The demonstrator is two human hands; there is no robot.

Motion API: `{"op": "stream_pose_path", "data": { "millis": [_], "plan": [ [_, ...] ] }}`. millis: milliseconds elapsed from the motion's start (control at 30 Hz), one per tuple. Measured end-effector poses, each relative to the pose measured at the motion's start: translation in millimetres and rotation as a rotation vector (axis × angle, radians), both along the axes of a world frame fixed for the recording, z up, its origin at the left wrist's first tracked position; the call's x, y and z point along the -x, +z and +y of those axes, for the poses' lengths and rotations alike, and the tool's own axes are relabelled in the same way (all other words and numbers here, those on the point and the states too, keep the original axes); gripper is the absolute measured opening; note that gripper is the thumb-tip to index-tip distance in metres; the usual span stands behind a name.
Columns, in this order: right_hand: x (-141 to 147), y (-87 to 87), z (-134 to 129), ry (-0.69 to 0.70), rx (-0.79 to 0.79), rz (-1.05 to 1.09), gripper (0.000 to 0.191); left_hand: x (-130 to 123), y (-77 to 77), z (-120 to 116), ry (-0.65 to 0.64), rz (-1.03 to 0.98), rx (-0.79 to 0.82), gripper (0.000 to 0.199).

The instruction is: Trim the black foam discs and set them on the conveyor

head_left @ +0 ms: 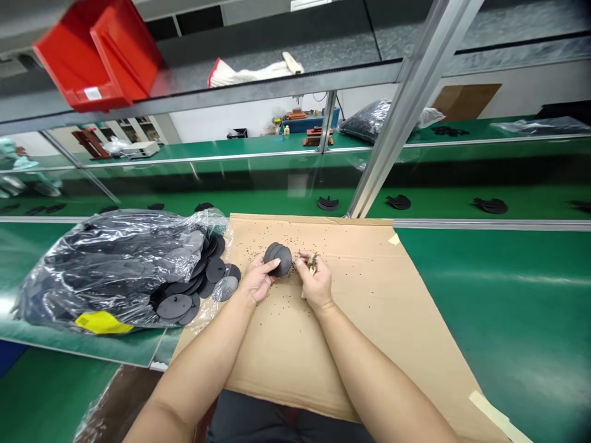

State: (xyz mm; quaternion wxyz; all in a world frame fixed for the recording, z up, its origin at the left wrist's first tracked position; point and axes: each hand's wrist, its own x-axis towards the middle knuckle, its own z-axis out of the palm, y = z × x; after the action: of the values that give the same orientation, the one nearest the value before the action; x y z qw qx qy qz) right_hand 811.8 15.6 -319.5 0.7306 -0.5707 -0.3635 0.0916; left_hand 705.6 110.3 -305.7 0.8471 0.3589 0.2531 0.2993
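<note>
My left hand [259,280] is closed on a small stack of round black plastic discs [282,261], thumb on top, fingers underneath. Just to the right, my right hand [316,283] wraps round a small hand tool [313,263] with brass-coloured metal showing; its exact kind is hard to make out. A narrow gap separates the tool from the discs' edge. Beneath both hands lies a brown cardboard sheet [369,307], sprinkled with tiny black bits. On the left, more black discs [174,306] spill from the mouth of a clear plastic bag [115,258].
Behind the cardboard a green conveyor belt [277,195] carries black parts [328,203] in several spots. A slanted metal post [392,117] rises at the cardboard's back edge. Overhead, a shelf holds a red bin [104,58] and a white glove [249,72].
</note>
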Motion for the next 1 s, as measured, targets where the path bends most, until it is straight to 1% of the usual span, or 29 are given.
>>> {"op": "stream_pose_path", "data": {
  "millis": [67, 100, 167, 200, 233, 300, 333, 367, 400, 433, 500, 567, 633, 733, 833, 900, 1000],
  "plan": [
    [-7.2, -3.1, 3.4, -0.068, -0.012, 0.083, 0.028, -10.3, 4.1, 12.4, 0.099, 0.07, -0.052, 0.044],
    [-9.6, -3.9, 4.4, -0.077, -0.017, 0.101, 0.028, -15.7, 7.6, 22.7, 0.143, 0.124, -0.107, 0.043],
    [-11.6, -4.6, 5.2, -0.053, -0.022, 0.096, 0.027, -25.9, 18.9, 51.6, 0.246, 0.274, -0.312, 0.037],
    [-11.3, -4.6, 5.2, -0.037, -0.023, 0.083, 0.026, -30.3, 26.6, 69.0, 0.32, 0.372, -0.47, 0.033],
    [-10.6, -4.2, 5.1, -0.023, -0.023, 0.069, 0.025, -34.2, 35.2, 87.4, 0.397, 0.477, -0.665, 0.029],
    [-8.4, -2.8, 5.2, -0.006, -0.017, 0.045, 0.023, -41.5, 53.1, 122.0, 0.536, 0.709, -1.09, 0.027],
    [-7.3, -1.7, 5.4, -0.012, -0.015, 0.037, 0.022, -45.7, 61.0, 136.3, 0.56, 0.816, -1.263, 0.032],
    [-6.5, -0.3, 5.8, -0.024, -0.014, 0.029, 0.02, -50.9, 67.2, 147.4, 0.566, 0.917, -1.386, 0.039],
    [-6.0, 1.1, 6.3, -0.036, -0.012, 0.021, 0.019, -57.7, 71.3, 154.9, 0.55, 1.002, -1.461, 0.044],
    [-5.9, 2.7, 6.8, -0.048, -0.011, 0.013, 0.018, -66.4, 73.1, 159.0, 0.52, 1.073, -1.491, 0.047],
    [-6.4, 5.3, 7.7, -0.077, -0.008, -0.001, 0.016, -89.5, 70.4, 158.4, 0.418, 1.165, -1.482, 0.044],
    [-7.4, 6.7, 8.2, -0.123, 0.003, -0.014, 0.014, -118.7, 62.2, 150.0, 0.272, 1.202, -1.459, 0.038],
    [-8.2, 6.8, 8.1, -0.176, 0.009, -0.035, 0.013, -150.6, 53.1, 139.0, 0.134, 1.213, -1.43, 0.037],
    [-8.3, 5.6, 7.2, -0.211, 0.011, -0.093, 0.011, -197.1, 44.7, 123.9, 0.002, 1.194, -1.443, 0.039],
    [-8.2, 5.4, 6.2, -0.271, 0.004, -0.13, 0.01, -236.5, 42.9, 112.5, -0.106, 1.136, -1.491, 0.032],
    [-8.5, 6.4, 5.6, -0.318, -0.003, -0.14, 0.01, -257.4, 42.1, 106.5, -0.167, 1.083, -1.44, 0.028],
    [-9.3, 8.2, 5.0, -0.327, 0.002, -0.182, 0.01, -279.5, 37.0, 99.7, -0.218, 0.986, -1.279, 0.028]
  ]
}}
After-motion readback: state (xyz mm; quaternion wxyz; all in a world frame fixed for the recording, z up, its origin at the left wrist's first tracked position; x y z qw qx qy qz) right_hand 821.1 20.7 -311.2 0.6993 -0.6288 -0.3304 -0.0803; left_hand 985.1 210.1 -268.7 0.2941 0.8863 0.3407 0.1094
